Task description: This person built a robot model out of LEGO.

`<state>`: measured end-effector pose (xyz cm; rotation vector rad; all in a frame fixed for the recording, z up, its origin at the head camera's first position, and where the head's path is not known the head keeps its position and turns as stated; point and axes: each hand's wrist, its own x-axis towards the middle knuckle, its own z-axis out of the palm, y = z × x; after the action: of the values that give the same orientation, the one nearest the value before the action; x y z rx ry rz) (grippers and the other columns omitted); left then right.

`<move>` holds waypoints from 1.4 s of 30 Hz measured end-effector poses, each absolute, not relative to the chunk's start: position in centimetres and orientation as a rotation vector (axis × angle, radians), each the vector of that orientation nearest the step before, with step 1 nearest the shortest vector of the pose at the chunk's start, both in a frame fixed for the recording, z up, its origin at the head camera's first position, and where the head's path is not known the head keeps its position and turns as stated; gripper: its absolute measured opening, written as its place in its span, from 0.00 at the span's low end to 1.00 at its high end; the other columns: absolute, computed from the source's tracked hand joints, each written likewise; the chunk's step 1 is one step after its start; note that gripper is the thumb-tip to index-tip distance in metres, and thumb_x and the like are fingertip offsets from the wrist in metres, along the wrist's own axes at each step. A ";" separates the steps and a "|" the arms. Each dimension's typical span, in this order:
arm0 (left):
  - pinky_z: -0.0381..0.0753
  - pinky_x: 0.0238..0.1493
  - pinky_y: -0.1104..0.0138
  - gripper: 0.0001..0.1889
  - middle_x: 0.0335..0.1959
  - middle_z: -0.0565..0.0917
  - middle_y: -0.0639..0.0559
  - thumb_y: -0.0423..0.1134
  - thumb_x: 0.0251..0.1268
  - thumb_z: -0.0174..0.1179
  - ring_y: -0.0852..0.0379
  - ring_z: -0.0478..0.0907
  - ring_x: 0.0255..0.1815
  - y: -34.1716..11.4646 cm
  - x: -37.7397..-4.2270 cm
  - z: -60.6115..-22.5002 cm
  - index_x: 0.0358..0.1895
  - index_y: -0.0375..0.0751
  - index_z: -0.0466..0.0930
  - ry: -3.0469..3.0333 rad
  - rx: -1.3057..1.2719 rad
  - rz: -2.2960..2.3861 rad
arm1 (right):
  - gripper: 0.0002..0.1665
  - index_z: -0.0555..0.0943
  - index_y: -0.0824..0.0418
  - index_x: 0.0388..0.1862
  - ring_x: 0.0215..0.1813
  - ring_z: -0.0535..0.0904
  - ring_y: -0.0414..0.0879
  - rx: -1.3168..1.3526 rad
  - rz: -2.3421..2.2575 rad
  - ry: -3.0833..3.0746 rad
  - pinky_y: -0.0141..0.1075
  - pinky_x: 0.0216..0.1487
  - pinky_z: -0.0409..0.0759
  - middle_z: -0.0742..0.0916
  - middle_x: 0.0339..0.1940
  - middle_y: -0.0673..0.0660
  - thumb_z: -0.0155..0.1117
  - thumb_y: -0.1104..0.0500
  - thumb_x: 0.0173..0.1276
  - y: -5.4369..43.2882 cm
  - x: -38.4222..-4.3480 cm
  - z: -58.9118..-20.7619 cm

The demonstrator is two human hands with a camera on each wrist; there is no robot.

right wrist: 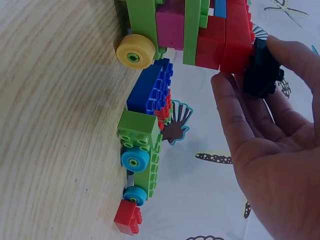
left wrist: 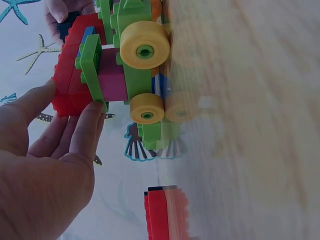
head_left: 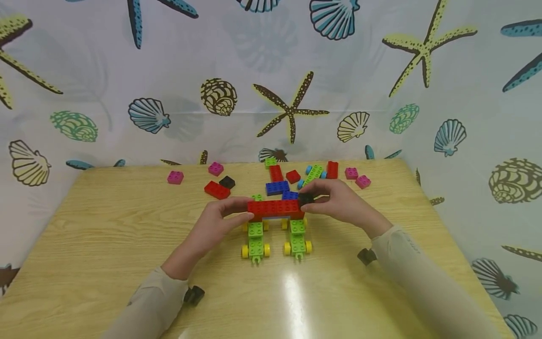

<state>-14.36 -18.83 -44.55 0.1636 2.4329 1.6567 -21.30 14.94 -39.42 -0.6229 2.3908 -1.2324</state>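
A toy brick structure stands on two green wheeled bases (head_left: 256, 245) with yellow wheels, side by side. A red brick row (head_left: 275, 208) spans across their top. My left hand (head_left: 211, 228) grips the left end of this row, thumb and fingers on opposite sides. At the other end, my right hand (head_left: 345, 202) pinches a black brick (right wrist: 260, 70) by its sides, against or very close to the end of the red row. Magenta bricks (left wrist: 112, 75) show between green parts in the left wrist view.
Behind the structure lie blue bricks (head_left: 277, 188), a green car with blue wheels (head_left: 313, 175), and several red bricks. A red brick (head_left: 217, 189) and a black brick (head_left: 227, 182) lie back left. Pink bricks (head_left: 351, 173) sit at both sides. A patterned cloth (head_left: 237, 56) hangs behind the table.
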 end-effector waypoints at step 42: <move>0.75 0.84 0.41 0.26 0.74 0.86 0.45 0.50 0.81 0.70 0.38 0.75 0.84 -19.0 -14.4 -44.7 0.76 0.48 0.83 2.416 0.160 1.678 | 0.22 0.90 0.46 0.63 0.71 0.78 0.57 -0.612 -1.169 2.465 0.60 0.76 0.80 0.87 0.70 0.54 0.82 0.46 0.73 12.4 -20.9 -41.3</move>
<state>-14.40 -19.01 -44.71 0.1601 2.4162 1.6783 -20.89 12.44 -41.34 -0.6121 2.4646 -1.1687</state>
